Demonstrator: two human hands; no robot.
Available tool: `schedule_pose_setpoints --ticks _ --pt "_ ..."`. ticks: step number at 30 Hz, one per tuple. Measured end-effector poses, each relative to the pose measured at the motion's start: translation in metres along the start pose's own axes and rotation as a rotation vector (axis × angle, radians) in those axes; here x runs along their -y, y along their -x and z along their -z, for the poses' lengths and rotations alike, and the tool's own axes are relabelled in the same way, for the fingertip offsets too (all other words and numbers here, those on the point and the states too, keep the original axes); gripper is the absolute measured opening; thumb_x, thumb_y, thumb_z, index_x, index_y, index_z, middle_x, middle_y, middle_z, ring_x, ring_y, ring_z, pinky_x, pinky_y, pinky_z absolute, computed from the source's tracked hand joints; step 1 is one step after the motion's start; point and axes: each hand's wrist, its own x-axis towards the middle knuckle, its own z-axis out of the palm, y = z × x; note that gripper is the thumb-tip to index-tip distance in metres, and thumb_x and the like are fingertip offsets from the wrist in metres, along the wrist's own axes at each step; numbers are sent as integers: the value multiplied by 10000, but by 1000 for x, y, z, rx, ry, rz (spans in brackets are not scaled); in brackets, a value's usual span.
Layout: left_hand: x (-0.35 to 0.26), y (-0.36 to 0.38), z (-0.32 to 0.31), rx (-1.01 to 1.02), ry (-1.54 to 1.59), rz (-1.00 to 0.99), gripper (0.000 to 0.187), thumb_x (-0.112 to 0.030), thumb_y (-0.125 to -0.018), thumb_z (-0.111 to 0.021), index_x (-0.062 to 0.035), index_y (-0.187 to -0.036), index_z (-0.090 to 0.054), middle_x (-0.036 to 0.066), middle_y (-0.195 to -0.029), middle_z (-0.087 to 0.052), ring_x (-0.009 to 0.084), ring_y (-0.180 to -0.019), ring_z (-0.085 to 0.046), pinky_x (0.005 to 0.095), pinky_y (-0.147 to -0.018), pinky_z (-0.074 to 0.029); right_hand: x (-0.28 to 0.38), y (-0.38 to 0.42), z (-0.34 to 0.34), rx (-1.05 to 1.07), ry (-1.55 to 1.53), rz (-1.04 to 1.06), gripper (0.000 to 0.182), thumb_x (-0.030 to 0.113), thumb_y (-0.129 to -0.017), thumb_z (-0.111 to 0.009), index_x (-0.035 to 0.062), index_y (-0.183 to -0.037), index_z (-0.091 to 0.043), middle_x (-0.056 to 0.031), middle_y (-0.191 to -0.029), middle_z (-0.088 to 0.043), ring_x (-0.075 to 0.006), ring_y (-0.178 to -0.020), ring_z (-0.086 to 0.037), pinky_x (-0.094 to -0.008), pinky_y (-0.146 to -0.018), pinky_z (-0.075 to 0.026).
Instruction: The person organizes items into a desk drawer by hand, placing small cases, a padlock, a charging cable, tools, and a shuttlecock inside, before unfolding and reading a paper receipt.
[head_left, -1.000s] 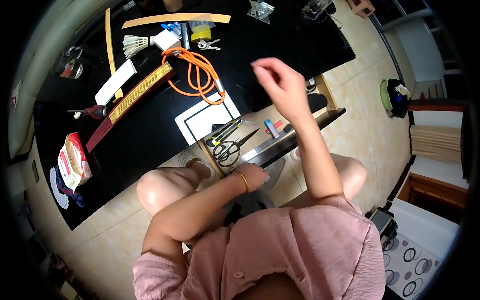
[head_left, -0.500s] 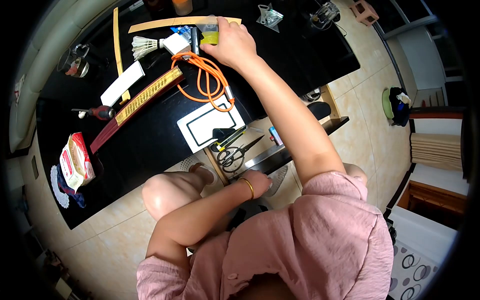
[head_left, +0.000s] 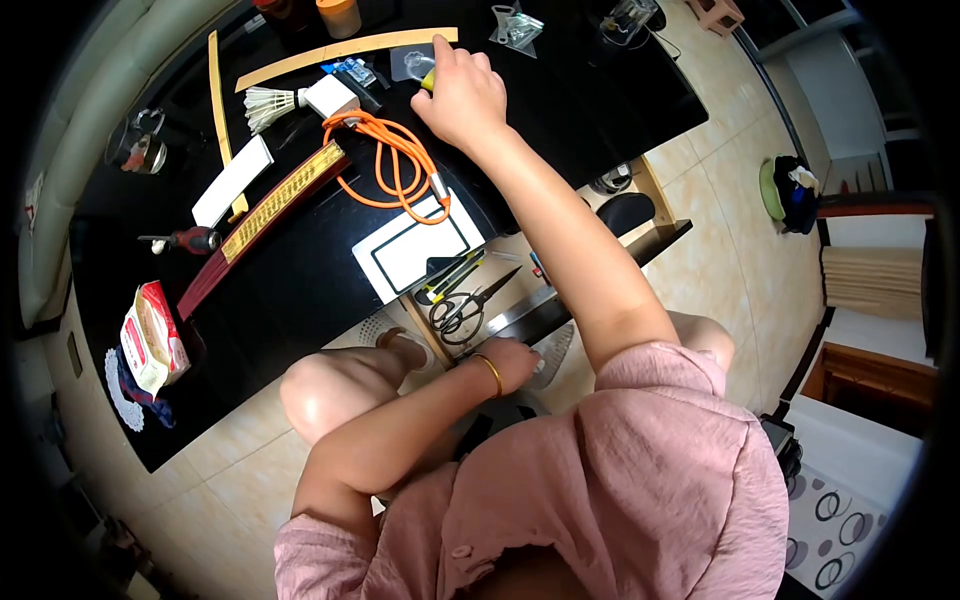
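My right hand (head_left: pixel 465 98) is over the far part of the black table (head_left: pixel 290 285), its fingers closed on a small yellow-green piece (head_left: pixel 428 80). Beside its fingertips lies a clear plastic piece (head_left: pixel 408 62), partly covered by the hand. To the left are a white box (head_left: pixel 330 97), a shuttlecock (head_left: pixel 272 106) and a looped orange cord (head_left: pixel 400 150). My left hand (head_left: pixel 510 364), with a gold bangle (head_left: pixel 492 374) at the wrist, is low by the front of the open drawer (head_left: pixel 530 318). Its fingers are curled; I cannot tell what they hold.
Scissors (head_left: pixel 458 318) and a dark oval case (head_left: pixel 627 212) lie in the drawer. On the table are a white framed tablet-like panel (head_left: pixel 415 250), a maroon-and-gold strip (head_left: pixel 275 215), a screwdriver (head_left: pixel 192 240), a tissue pack (head_left: pixel 153 345) and wooden strips (head_left: pixel 350 46).
The yellow-green piece is now mostly hidden in my right hand, and the clear plastic lies lower, nearer the tabletop. The whole view has shifted slightly; my left hand stays by the drawer.
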Motion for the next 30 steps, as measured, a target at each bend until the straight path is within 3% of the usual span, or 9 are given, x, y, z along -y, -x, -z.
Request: schedule_pose_setpoints --ticks 6,10,12,18,20,22,24,25,30 --pt "0 1 4 21 9 -7 188 -253 -785 -551 -85 -843 -612 124 -825 -643 317 -827 -613 440 -716 -488 -26 7 0 -92 -159 135 688 250 -721 -719 43 -1305 -418 -123 -1015 -622 -292 -947 -560 -373 -845 -466" --pt "-4 1 11 72 -13 6 169 -219 -812 -537 -84 -860 -625 118 -872 -659 303 -850 -630 412 -740 -500 -43 16 13 -72 -255 110 736 239 -693 -742 72 -1325 -404 -114 -1043 -628 -290 -960 -567 -369 -877 -455" --pt "-2 1 9 68 5 4 205 -277 -811 -556 -83 -857 -604 125 -841 -643 317 -846 -609 435 -736 -485 -54 22 18 -66 -281 89 741 223 -694 -742 81 -1334 -396 -109 -1045 -627 -284 -962 -565 -368 -885 -449" --pt "-1 0 8 88 -2 -7 234 -291 -837 -545 -72 -908 -588 134 -878 -641 322 -876 -601 437 -759 -479 -86 65 51 -187 -392 98 708 194 -677 -739 96 -1309 -434 -123 -1048 -591 -312 -953 -544 -384 -882 -437" --pt "-1 0 9 106 -6 -8 234 -291 -838 -544 -75 -920 -585 131 -887 -641 320 -881 -600 437 -764 -479 -96 86 67 -156 -380 75 633 184 -727 -717 101 -1297 -454 -100 -1041 -591 -269 -951 -554 -346 -852 -452" --pt "-2 0 12 126 -12 -14 235 -290 -839 -543 -78 -932 -583 129 -895 -641 318 -886 -600 436 -769 -478 -105 108 82 52 -949 -190 501 183 -817 -648 72 -1272 -473 -82 -1065 -587 -204 -949 -558 -307 -803 -470" --pt "-4 -1 15 168 -8 34 232 -287 -839 -548 -80 -939 -580 124 -893 -642 313 -891 -599 429 -782 -476 -109 131 97 123 -1582 -435 404 191 -895 -540 26 -1256 -467 -100 -1094 -583 -156 -950 -557 -272 -748 -480" --pt "-3 -2 14 172 -10 24 232 -287 -839 -548 -80 -939 -580 124 -893 -642 313 -891 -599 429 -782 -476 -115 139 101 140 -1783 -461 394 206 -922 -455 -8 -1253 -444 -144 -1104 -584 -160 -936 -570 -278 -718 -484" --pt "-2 -2 12 155 -25 21 213 -261 -846 -551 -83 -960 -575 114 -908 -643 297 -906 -598 409 -794 -474 -128 177 108 26 -1965 -613 392 132 -901 -411 -12 -1265 -417 -173 -1070 -596 -204 -896 -591 -286 -651 -474"
